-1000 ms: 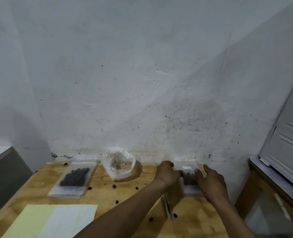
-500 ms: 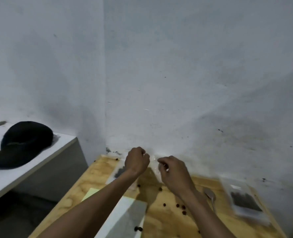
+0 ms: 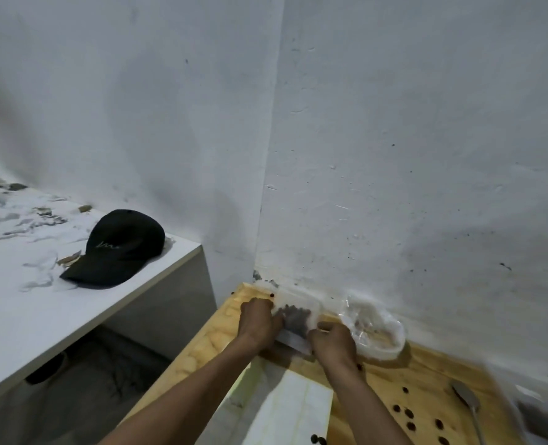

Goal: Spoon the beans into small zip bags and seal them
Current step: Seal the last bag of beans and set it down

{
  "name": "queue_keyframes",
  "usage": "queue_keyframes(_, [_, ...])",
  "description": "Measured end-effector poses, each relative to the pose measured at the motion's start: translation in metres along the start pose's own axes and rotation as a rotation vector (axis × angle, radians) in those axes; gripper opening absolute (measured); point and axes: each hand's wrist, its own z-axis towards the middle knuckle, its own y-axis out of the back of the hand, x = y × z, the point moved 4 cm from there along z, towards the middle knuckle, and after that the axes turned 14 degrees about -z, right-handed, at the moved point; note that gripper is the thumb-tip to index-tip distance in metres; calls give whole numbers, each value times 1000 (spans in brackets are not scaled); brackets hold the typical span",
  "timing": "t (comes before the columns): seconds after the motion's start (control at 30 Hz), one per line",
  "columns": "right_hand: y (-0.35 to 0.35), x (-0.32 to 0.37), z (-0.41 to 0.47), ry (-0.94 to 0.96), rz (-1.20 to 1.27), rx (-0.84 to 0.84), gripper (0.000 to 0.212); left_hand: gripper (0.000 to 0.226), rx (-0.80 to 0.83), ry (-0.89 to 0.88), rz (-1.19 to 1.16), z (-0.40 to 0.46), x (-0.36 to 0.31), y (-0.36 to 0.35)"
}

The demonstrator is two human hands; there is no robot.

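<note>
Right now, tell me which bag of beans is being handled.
The zip bag of beans in the table's far left corner, held between left hand and right hand; the other bag lies untouched at right.

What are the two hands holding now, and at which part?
Both hold one zip bag of beans: left hand at its left edge, right hand at its near right corner.

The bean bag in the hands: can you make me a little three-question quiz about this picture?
1. True or false: both hands, left hand and right hand, hold the zip bag of beans.
2. What lies on the white counter? A) a black cap B) a red cup C) a book
3. Fill in: the spoon lies on the wooden ____, among loose beans.

Key: 1 true; 2 A, the black cap; 3 table.
</note>
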Motion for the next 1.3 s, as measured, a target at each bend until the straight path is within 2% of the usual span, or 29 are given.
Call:
queue_keyframes(0.07, [5, -2, 1, -37, 175, -5, 22, 19, -36, -25, -200, -3, -6, 8])
queue_keyframes(0.13, [10, 0, 0, 10, 247, -16, 18, 17, -43, -21, -416, -5, -13, 17])
queue_keyframes(0.2, [15, 6, -4, 95, 275, -31, 15, 24, -16, 14, -634, -9, -21, 29])
queue_keyframes(0.27, [18, 13, -6, 170, 277, -64, 12, 32, 19, 14, -728, -12, -31, 43])
queue_keyframes(0.37, [18, 25, -14, 247, 244, -56, 14, 21, 25, -47, -781, -16, -40, 65])
queue_keyframes(0.5, [6, 36, -30, 392, 5, -76, 25, 14, -108, -57, -827, -22, -30, 93])
queue_keyframes(0.57, [-8, 41, -42, 487, -202, -5, 23, 12, -158, -45, -826, -25, -21, 103])
queue_keyframes(0.67, [-35, 46, -62, 591, -545, 189, 19, 13, -199, -9, -811, -30, -9, 112])
queue_keyframes(0.77, [-52, 45, -79, 591, -698, 225, 21, 13, -215, 7, -816, -33, -2, 115])
queue_keyframes(0.83, [-54, 48, -92, 585, -751, 197, 15, 13, -215, 9, -819, -35, 0, 116])
queue_keyframes(0.93, [-59, 48, -103, 568, -766, 157, 33, 15, -214, 10, -827, -37, 3, 116])
queue_keyframes(1.07, [-58, 47, -110, 544, -750, 110, 47, 16, -222, 3, -822, -39, 6, 114])
queue_keyframes(1.27, [-62, 40, -110, 514, -704, 234, 19, 15, -177, 6, -837, -43, 6, 111])
queue_keyframes(1.3, [-62, 39, -108, 500, -683, 252, 28, 14, -174, 6, -837, -44, 5, 111])
